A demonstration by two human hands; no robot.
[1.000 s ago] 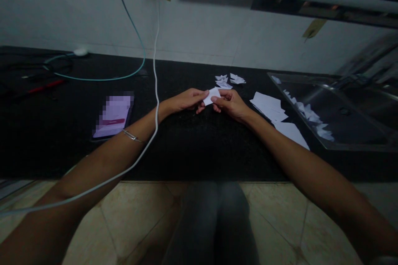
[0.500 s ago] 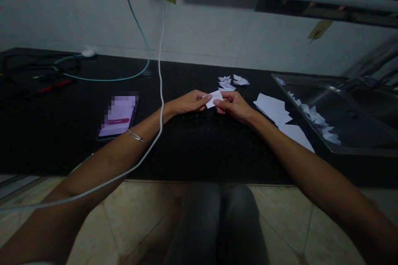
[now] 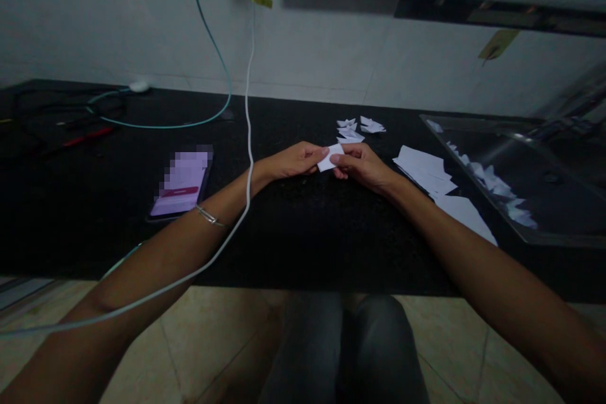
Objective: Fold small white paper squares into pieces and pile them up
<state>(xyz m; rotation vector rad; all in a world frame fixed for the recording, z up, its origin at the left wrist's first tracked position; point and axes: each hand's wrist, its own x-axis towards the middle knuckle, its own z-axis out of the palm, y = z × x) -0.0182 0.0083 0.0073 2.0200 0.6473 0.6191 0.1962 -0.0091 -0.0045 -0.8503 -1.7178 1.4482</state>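
Note:
A small folded piece of white paper (image 3: 327, 163) is held between my two hands above the black counter (image 3: 303, 233). My left hand (image 3: 300, 160) pinches its left side, thumb on top. My right hand (image 3: 362, 165) grips the right side, with the thumb pressed flat across the paper. The fingers beneath are partly hidden. Just beyond my hands lie several small folded paper boats (image 3: 350, 135). Right of my right hand is a stack of white paper sheets (image 3: 421, 170), with another white sheet (image 3: 466, 218) nearer my forearm.
A sink (image 3: 516, 237) at the right has a row of folded white papers (image 3: 492, 183) along its left side. A phone (image 3: 182, 183) lies beside my left forearm. One white cable (image 3: 249, 120) hangs across that forearm; a teal cable (image 3: 165, 127) and a red tool (image 3: 89, 136) lie farther left.
The view has shifted slightly, so everything sits a little lower and farther right. My left fingers are tucked closer under the paper; both hands keep hold of it.

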